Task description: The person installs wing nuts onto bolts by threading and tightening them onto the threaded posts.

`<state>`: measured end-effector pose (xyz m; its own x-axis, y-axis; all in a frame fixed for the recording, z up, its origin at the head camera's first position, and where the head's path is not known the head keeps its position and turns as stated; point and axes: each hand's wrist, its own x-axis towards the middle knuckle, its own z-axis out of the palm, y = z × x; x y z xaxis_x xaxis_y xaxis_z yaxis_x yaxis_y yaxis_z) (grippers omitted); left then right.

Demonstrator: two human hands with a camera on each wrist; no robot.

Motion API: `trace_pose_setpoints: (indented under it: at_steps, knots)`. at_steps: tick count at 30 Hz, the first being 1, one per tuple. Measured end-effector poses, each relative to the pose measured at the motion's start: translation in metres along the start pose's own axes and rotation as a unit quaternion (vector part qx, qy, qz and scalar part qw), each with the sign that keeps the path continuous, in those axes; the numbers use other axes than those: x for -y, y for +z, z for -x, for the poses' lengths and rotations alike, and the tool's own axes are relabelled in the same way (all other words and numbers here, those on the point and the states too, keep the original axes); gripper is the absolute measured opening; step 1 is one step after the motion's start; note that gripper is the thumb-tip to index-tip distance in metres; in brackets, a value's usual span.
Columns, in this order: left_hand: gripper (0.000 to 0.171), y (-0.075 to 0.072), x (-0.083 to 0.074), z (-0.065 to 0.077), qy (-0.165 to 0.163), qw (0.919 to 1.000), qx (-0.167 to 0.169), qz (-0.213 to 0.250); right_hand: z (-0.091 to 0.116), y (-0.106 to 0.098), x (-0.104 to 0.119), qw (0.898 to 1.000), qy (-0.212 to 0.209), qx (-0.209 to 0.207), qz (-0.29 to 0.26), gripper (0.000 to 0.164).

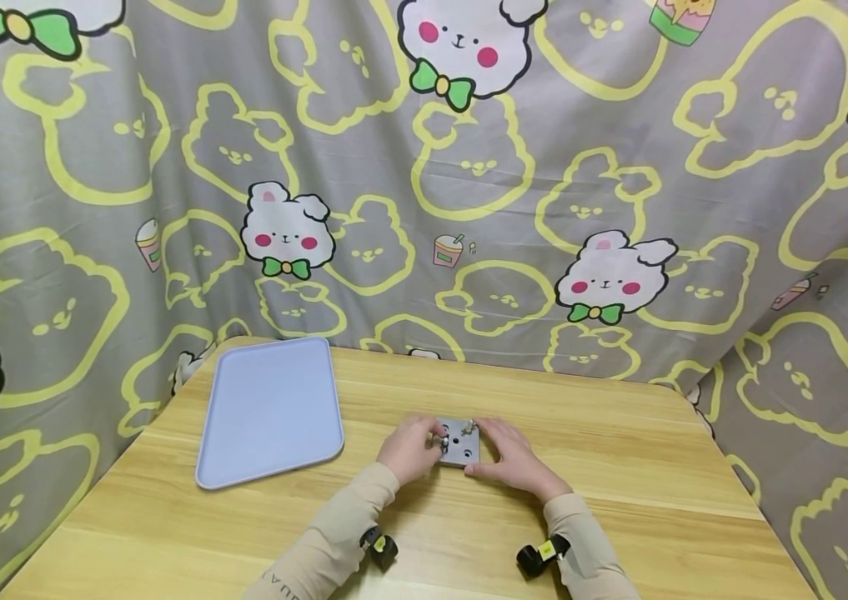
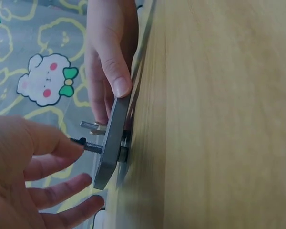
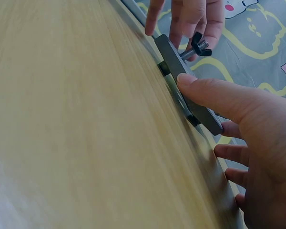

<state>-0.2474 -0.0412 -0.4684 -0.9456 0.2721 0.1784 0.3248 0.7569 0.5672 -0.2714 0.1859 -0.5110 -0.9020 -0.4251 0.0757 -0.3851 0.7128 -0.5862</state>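
Observation:
A grey metal plate (image 1: pixel 454 455) with several holes lies close over the table, with bolts standing up through it. My left hand (image 1: pixel 410 450) is at its left side, thumb and index finger pinching the black wing nut (image 3: pixel 198 46) on a threaded bolt (image 2: pixel 93 147); its other fingers are spread. With the thumb on the near edge and fingers at the far side, my right hand (image 1: pixel 515 460) holds the plate. A lighter, brass-toned wing nut (image 1: pixel 469 429) sits on another bolt at the far right corner. Bolt heads (image 2: pixel 123 154) show beneath the plate.
A pale blue tray (image 1: pixel 273 408) lies on the left of the wooden table (image 1: pixel 619 442). Behind the table hangs a grey patterned curtain (image 1: pixel 378 175). Black wrist cameras (image 1: pixel 539 557) are strapped over both sleeves.

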Motion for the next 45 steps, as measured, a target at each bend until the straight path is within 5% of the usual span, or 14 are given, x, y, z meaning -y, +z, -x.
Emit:
trace_pose_setpoints:
  at_steps: [7,19,23,29,36,45]
  knots:
    - [0.026,0.0006,0.0017,-0.0007,0.006,0.9996,0.026,0.003,0.0002,0.0001,-0.0007,1.000,0.000,0.002,0.006,0.089]
    - [0.007,0.0022,0.0060,-0.0031,-0.024,0.9993,-0.028,-0.003,0.0003,-0.0001,0.0006,1.000,0.001,0.002,0.002,0.090]
    - [0.014,0.0025,0.0065,-0.0035,-0.023,0.9989,-0.038,-0.011,-0.0002,0.0005,0.0000,1.000,0.002,0.002,0.003,0.090]
    - [0.008,0.0015,0.0044,-0.0030,-0.017,0.9997,-0.018,0.000,0.0000,0.0004,0.0000,1.000,0.001,0.002,0.005,0.090]
    - [0.022,-0.0010,-0.0004,-0.0003,-0.003,0.9998,0.014,0.010,0.0000,0.0001,0.0005,1.000,-0.002,0.000,0.007,0.090]
    - [0.016,0.0009,0.0023,-0.0015,-0.012,0.9998,-0.004,0.017,0.0002,0.0008,-0.0007,1.000,-0.001,-0.001,0.007,0.089]
